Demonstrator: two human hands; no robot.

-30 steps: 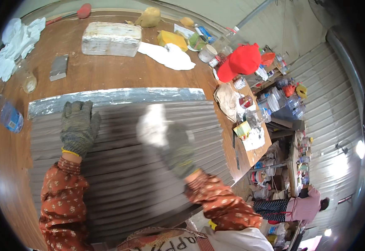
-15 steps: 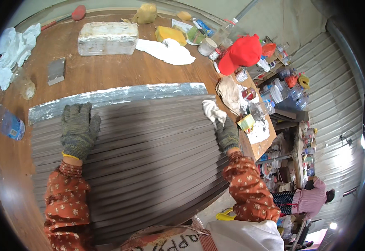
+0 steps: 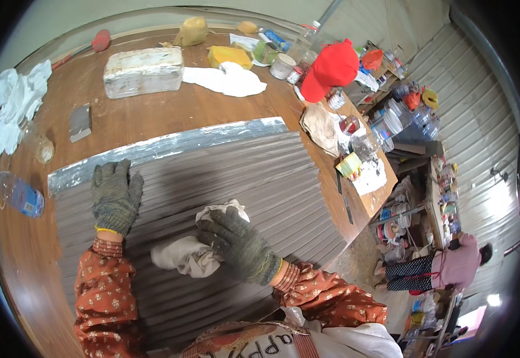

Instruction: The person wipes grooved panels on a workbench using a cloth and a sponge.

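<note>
A stack of long grey-brown wood-grain strips (image 3: 260, 173) lies side by side in front of me. Along its far edge runs a flat metal bar (image 3: 212, 132) with white smears. My left hand (image 3: 117, 197), in a dark grey knit glove, lies flat on the strips at the left, fingertips by the bar. Over the middle of the strips, my right hand (image 3: 242, 246), gloved alike, presses down a crumpled off-white cloth (image 3: 189, 256). Part of the cloth bulges out past its fingers and part trails to the left. The palm side of that hand is hidden.
At the back stand a whitish wrapped block (image 3: 144, 71), a white cloth (image 3: 236, 80) and a yellow sponge (image 3: 229, 58). A plastic bottle (image 3: 21, 194) lies at left. A red cap (image 3: 331, 68) and jars crowd the right. Beyond the table, a person (image 3: 457, 262) stands by cluttered shelves.
My right hand has swept the cloth from the strips' far right end toward me and left, to the middle. The left hand stays flat in place. The view has shifted slightly.
</note>
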